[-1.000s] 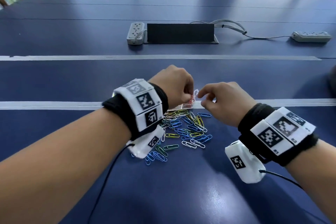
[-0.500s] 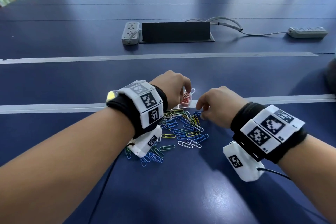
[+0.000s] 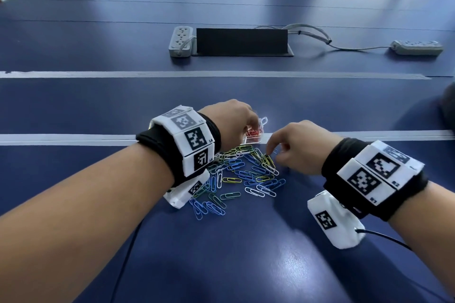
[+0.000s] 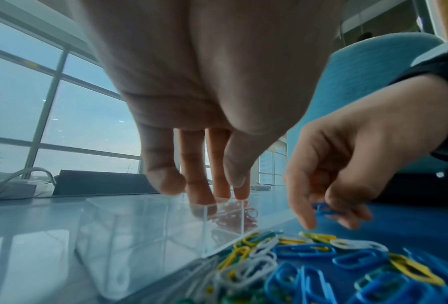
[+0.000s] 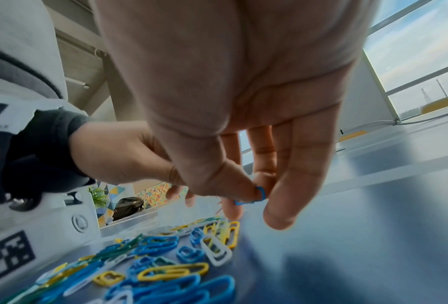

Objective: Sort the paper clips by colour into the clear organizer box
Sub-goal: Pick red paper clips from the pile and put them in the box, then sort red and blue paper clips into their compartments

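The clear organizer box (image 3: 253, 141) sits on the blue table just beyond a loose pile of paper clips (image 3: 246, 174) in blue, yellow, white and green. One compartment holds red clips (image 3: 253, 132) (image 4: 233, 216). My left hand (image 3: 251, 123) hangs over the box (image 4: 139, 222), its straight fingertips (image 4: 204, 199) touching the rim and holding nothing. My right hand (image 3: 273, 152) hovers just above the pile's right edge. It pinches a blue clip (image 5: 256, 197) (image 4: 323, 209) between thumb and fingers.
At the far middle of the table stand a black cable hatch (image 3: 242, 42) and two grey power strips (image 3: 180, 40) (image 3: 417, 47) with cords. Pale tape stripes (image 3: 73, 139) cross the table. Chairs line the far side.
My right hand has come down from beside the box to the pile and now pinches a blue clip. The left hand has stayed over the box.
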